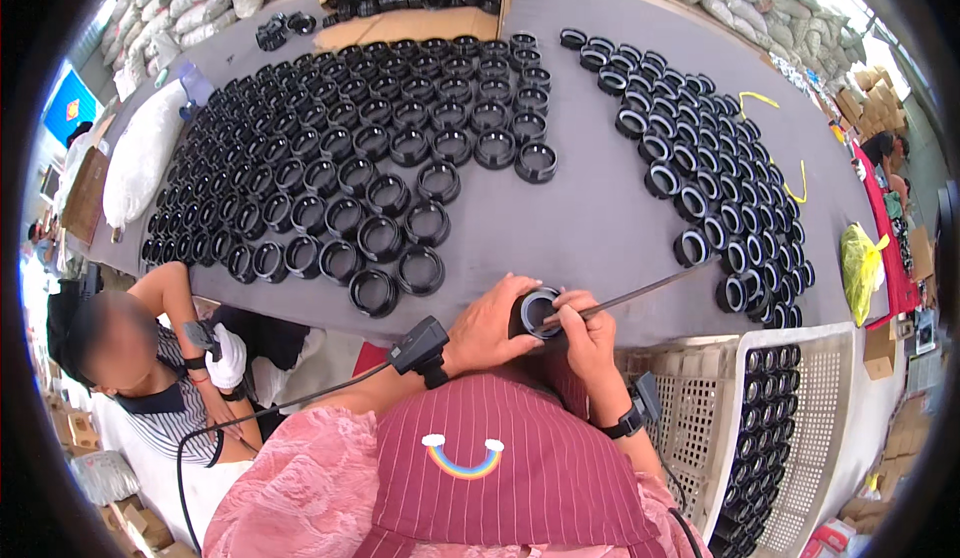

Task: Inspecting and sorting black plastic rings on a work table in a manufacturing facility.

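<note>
My left hand grips a black ring-shaped plastic part with a pale inner face at the table's near edge. My right hand holds a thin metal rod, its near end resting at the ring's opening and its far end pointing right over the table. Both wrists wear black strapped devices. Several black rings lie in rows on the left of the grey table. A second band of several rings runs down the right side.
A white perforated crate with stacked black rings stands at my right. An open cardboard box of black parts sits at the far edge. A seated person is at my left. A yellow bag lies right; sacks line the back.
</note>
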The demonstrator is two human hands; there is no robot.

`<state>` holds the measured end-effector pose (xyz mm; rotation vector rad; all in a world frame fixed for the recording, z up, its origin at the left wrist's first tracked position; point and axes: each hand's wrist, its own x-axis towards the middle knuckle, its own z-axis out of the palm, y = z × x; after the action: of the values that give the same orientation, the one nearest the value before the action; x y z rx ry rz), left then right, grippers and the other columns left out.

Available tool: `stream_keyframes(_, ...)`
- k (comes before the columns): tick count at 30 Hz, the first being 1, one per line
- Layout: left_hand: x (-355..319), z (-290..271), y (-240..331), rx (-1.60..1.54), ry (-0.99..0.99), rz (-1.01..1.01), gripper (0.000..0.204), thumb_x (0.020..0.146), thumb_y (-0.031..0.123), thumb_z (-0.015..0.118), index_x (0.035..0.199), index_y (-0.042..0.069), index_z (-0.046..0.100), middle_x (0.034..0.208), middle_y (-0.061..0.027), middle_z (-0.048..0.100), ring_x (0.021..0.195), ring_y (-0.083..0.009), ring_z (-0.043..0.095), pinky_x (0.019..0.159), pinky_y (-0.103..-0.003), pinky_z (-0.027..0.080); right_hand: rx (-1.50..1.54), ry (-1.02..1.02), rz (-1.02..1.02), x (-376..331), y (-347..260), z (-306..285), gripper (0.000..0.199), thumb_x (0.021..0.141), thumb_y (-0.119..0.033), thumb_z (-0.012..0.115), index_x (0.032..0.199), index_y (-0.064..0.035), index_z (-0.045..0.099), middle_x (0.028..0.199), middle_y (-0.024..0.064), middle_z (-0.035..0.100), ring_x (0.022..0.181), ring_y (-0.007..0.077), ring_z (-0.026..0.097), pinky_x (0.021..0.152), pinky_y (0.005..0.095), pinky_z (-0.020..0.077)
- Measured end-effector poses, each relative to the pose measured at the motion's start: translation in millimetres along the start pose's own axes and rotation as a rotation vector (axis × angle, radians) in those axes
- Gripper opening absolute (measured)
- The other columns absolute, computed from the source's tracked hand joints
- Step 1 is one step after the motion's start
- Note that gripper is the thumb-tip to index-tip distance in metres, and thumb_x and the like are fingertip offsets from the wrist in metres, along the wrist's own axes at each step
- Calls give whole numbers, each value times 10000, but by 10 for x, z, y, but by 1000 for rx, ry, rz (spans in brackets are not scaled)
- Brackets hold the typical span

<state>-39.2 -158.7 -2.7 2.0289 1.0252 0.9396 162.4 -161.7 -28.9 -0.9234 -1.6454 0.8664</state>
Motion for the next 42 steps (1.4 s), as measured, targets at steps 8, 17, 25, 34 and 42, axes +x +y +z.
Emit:
stream_keyframes(8, 443, -401, 268, 436, 22, -128, 581, 689, 180, 773, 1161, 12, 479, 1206, -206, 581, 1053, -354, 600, 954, -434, 475, 499, 436, 153, -121, 12, -45, 140, 997, -68, 480, 884, -23, 548, 863, 113, 619, 811, 197, 609, 863, 397, 518)
stream_keyframes(17, 1077, -143, -257, 1188, 111, -31, 501, 873, 112, 593, 1368, 60, 539, 1475, -223, 429, 1371, -396, 397, 1136, -515, 316, 172, 514, 207, -148, -26, -309, 193, 1010, -130, 488, 871, -21, 565, 813, 89, 613, 745, 158, 616, 721, 320, 519)
stream_keyframes(25, 825, 322, 142, 656, -94, 178, 611, 795, 204, 729, 1359, 68, 539, 1472, -224, 427, 1347, -400, 420, 1123, -521, 332, 838, 598, 656, -156, -358, -988, 347, 1003, -356, 477, 741, -129, 461, 483, 11, 354, 460, 169, 402, 414, 313, 291)
stream_keyframes(34, 1091, 507, 221, 308, -49, 207, 810, 778, 248, 770, 1440, -8, 378, 1480, -232, 412, 1364, -409, 398, 1131, -482, 344, 1659, 353, 787, 9, -320, -1295, 330, 991, -336, 466, 770, -123, 586, 443, -32, 371, 491, 160, 399, 461, 298, 309)
stream_keyframes(42, 1505, 648, -134, 260, 18, 307, 863, 667, 131, 824, 1419, 40, 411, 1416, -199, 470, 1244, -408, 507, 1040, -462, 446, 1791, 101, 873, -98, -444, -909, 334, 1010, -317, 433, 864, -80, 618, 448, -21, 382, 530, 160, 410, 492, 297, 332)
